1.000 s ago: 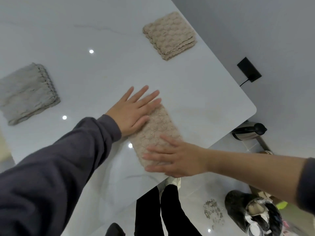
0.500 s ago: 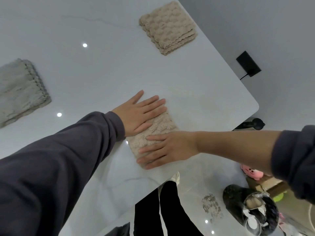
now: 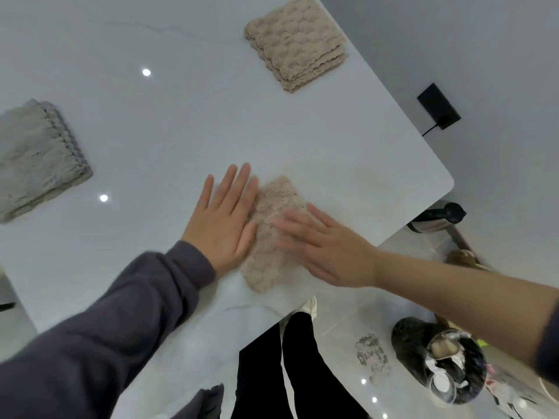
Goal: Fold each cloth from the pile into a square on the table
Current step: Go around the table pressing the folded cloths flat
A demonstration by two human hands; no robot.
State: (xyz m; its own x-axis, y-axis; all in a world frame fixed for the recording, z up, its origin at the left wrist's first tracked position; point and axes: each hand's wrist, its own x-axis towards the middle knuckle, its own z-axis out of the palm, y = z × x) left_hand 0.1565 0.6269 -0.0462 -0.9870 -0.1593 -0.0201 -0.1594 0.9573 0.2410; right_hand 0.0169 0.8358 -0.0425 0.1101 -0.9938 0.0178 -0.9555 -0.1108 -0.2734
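Note:
A beige bubble-textured cloth (image 3: 273, 237), folded small, lies on the white table (image 3: 181, 131) near its front edge. My left hand (image 3: 225, 219) rests flat on the table at the cloth's left side, fingers spread, its edge touching the cloth. My right hand (image 3: 326, 247) lies flat across the cloth's right half, fingers pointing left. Neither hand grips anything. A stack of folded beige cloths (image 3: 298, 40) sits at the far right of the table. A folded grey cloth (image 3: 36, 158) lies at the left.
The table's rounded corner (image 3: 444, 182) is right of my hands, and the front edge runs just below the cloth. On the floor beyond are a black bag of rubbish (image 3: 438, 364), a kettle (image 3: 438, 219) and my legs (image 3: 287, 373). A black wall socket (image 3: 438, 107) is at the right.
My left hand slid off the cloth's top onto the table beside it, turning its fingers away from me. My right hand moved up and across the cloth. The cloth looks narrower.

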